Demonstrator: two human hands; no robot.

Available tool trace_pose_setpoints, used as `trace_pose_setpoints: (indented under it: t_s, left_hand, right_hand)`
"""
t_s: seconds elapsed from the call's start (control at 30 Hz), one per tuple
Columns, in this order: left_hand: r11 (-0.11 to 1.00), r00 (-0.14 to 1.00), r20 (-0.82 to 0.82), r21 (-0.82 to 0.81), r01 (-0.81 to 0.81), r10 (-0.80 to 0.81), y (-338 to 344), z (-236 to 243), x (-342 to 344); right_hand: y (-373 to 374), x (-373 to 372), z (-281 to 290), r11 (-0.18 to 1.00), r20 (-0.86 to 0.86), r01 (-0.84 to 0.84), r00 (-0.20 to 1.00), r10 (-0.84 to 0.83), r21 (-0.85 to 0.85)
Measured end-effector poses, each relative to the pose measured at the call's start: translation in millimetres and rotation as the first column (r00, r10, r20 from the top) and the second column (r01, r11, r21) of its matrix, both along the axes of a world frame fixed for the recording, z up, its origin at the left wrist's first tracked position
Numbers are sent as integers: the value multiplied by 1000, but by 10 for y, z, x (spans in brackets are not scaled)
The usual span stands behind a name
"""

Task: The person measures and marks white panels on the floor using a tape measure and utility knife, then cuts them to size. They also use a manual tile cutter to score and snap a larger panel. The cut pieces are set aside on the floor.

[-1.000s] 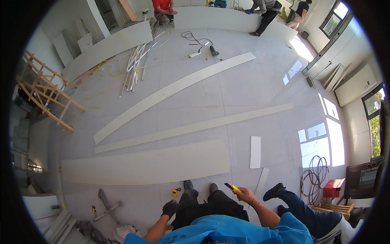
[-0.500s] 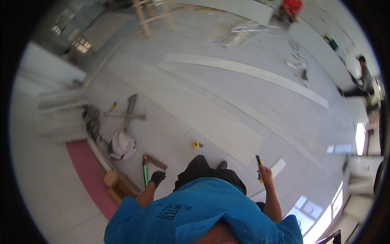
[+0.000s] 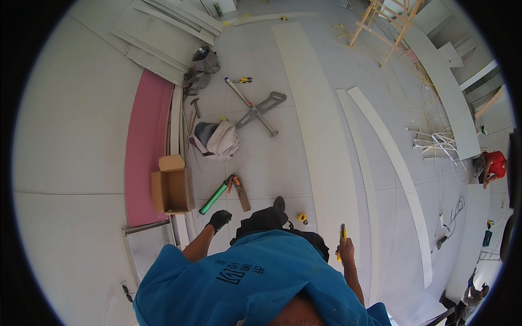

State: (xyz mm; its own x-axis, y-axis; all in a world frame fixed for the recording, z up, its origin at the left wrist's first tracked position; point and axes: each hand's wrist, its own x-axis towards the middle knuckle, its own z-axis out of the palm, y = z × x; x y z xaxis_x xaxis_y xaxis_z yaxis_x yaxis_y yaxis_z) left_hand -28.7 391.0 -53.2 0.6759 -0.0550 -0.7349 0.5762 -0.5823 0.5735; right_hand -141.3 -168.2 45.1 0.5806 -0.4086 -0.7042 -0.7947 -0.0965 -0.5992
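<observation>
My left hand (image 3: 219, 220), in a dark glove, hangs at my side with its fingers loosely apart and empty, near a green caulking gun (image 3: 214, 198) on the floor and a brown board (image 3: 242, 196) beside it. My right hand (image 3: 346, 251) grips a yellow and black utility knife (image 3: 342, 234) over a long pale panel (image 3: 312, 136). A yellow tape measure (image 3: 302, 218) lies by my boot (image 3: 279, 203). Two narrow pale strips (image 3: 399, 168) lie to the right.
At left are an open cardboard box (image 3: 174, 191), pink boards (image 3: 142, 146), stacked panels (image 3: 157, 38), a bag (image 3: 220, 141) and a metal bracket (image 3: 261, 110). A wooden frame (image 3: 386, 32) stands top right. A person in red (image 3: 493, 165) crouches at far right, another below.
I have turned to the left: the bag, box and stacked panels have swung into front view, and the other workers to the far right. The knife is still in my right hand.
</observation>
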Motion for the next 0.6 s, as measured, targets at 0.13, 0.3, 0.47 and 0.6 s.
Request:
trace_pose_setpoints:
  t_s: [0.13,0.3,0.47,0.6]
  left_hand:
    - [995,995,13,-5,100,-100,261,12,1045]
    - [995,924,370,54,83,-97,23,203,2379]
    - [972,912,353,174,155,-209,175,487,3043]
    - [981,980,125,137,137,-154,689,-14,2973]
  right_hand:
    - [187,892,-151,983,89,-182,979,182,-15]
    - [337,2089,215,961,-101,-137,981,165,242]
    - [139,3432,-101,950,-138,-154,971,197,272]
    - [70,4409,49,977,-127,-121,981,144,175]
